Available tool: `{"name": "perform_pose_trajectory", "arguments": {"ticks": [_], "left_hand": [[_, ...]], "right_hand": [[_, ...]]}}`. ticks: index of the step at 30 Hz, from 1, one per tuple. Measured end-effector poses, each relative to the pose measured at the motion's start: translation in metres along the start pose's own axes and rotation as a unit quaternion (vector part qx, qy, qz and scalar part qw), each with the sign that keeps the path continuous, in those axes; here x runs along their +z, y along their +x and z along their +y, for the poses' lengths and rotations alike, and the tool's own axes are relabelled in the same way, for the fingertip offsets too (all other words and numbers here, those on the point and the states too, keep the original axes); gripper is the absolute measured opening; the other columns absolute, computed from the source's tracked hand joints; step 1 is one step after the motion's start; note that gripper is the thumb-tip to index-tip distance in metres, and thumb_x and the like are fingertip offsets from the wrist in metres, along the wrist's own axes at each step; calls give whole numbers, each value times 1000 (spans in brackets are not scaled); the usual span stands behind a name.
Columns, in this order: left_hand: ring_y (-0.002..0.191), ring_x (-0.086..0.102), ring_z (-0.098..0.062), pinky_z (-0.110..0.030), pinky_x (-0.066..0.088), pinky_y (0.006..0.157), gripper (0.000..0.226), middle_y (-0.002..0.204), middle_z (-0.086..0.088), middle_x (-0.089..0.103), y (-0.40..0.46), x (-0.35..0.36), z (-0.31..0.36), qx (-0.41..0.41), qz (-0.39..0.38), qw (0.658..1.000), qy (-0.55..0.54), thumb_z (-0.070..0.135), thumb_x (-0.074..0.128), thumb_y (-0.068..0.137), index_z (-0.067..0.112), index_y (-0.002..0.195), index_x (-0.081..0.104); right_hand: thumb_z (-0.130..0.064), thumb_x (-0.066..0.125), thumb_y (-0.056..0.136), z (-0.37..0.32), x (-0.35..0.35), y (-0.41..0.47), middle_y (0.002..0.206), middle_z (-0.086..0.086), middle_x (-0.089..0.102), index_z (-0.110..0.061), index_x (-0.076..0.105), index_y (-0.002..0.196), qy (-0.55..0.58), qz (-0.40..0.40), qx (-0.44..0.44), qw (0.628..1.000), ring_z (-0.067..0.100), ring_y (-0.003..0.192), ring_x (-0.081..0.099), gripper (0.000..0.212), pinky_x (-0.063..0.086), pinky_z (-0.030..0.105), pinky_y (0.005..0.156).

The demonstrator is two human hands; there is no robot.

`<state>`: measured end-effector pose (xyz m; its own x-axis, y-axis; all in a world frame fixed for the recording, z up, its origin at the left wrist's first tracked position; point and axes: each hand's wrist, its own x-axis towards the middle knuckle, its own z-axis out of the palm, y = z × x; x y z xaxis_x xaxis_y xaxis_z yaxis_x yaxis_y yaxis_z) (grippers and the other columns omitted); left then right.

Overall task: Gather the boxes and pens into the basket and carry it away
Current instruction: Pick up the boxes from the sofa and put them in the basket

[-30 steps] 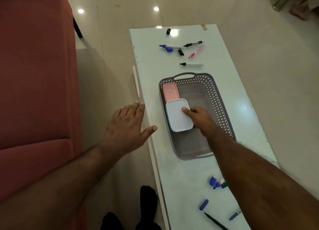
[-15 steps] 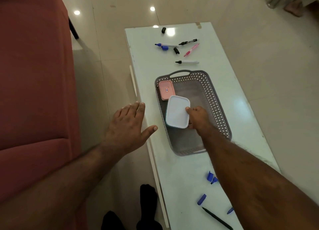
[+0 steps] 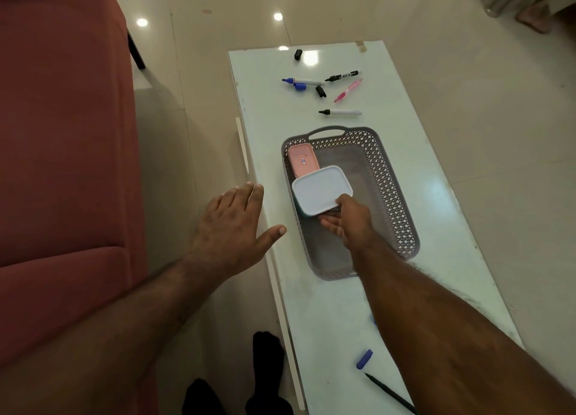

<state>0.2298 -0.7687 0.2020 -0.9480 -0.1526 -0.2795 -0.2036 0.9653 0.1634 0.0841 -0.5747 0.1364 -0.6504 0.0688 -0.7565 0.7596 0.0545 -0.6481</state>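
Observation:
A grey perforated basket (image 3: 396, 196) stands mid-table. Inside it, a pink box (image 3: 301, 160) lies at the far left corner. My right hand (image 3: 349, 221) grips the near edge of a white-lidded box (image 3: 321, 188), holding it tilted above the basket floor, its far edge over the pink box. My left hand (image 3: 232, 227) hovers open at the table's left edge, holding nothing. Beyond the basket lie several pens: a blue marker (image 3: 300, 81), a black marker (image 3: 343, 76), a pink pen (image 3: 348, 90) and a white marker (image 3: 341, 112). A dark pen (image 3: 389, 393) lies near me.
The white table (image 3: 436, 152) is long and narrow, with tiled floor on both sides. A red sofa (image 3: 62, 134) stands close on the left. Loose caps, black (image 3: 298, 54) and blue (image 3: 364, 359), lie on the table. My arm hides part of the near table.
My right hand has lifted and turned the white-lidded box within the basket, its grip shifting to the box's near edge. The left hand has stayed in place.

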Motion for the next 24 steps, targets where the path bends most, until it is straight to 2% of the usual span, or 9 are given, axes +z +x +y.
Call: {"name": "perform_pose_trajectory", "arguments": {"ticks": [5,8,12,16,19,22,24], "left_hand": [[148,22,-27,-44,20,118,92,162,-7,19,-1,2,2,0,3,1000,0,78,7,86,18,155,13],[149,20,-27,-43,17,119,92,162,-7,18,0,-2,3,1,5,1000,-1,78,8,86,18,156,12],[148,21,-27,-43,19,118,92,162,-7,19,-1,-7,6,3,12,1000,4,78,8,86,18,155,13],[146,26,-27,-44,23,117,93,161,-9,23,1,-7,10,12,19,1000,6,78,7,86,17,155,16],[145,28,-28,-43,25,116,94,160,-9,26,3,-7,15,19,24,1000,6,78,6,85,16,154,18],[146,26,-27,-43,24,117,94,161,-9,23,5,-8,18,27,19,999,8,78,5,85,17,155,16],[145,27,-27,-43,25,116,94,160,-9,25,7,-11,20,33,23,999,15,78,4,85,16,155,17]], "right_hand": [[-24,58,93,1,-6,-3,104,25,66,-1,53,118,-4,-37,42,998,35,88,70,34,60,39,72],[-29,60,93,0,-9,-5,98,24,65,-2,52,107,-6,-43,49,998,34,87,70,32,60,39,74],[-19,53,98,-2,-7,-11,94,21,67,1,52,114,12,-82,72,994,29,82,70,25,58,37,75],[-22,53,98,1,-2,-16,95,21,66,2,54,117,11,-93,87,992,27,81,69,31,57,37,77],[-31,62,93,8,-3,-15,102,22,65,2,55,117,-22,-82,90,992,29,85,69,41,60,38,75],[-43,69,87,9,-9,-12,95,22,65,1,56,105,-29,-29,58,997,32,85,69,49,61,41,74],[-45,71,85,7,-15,-13,88,22,67,0,59,99,-53,18,19,998,33,78,71,48,62,44,69]]}}
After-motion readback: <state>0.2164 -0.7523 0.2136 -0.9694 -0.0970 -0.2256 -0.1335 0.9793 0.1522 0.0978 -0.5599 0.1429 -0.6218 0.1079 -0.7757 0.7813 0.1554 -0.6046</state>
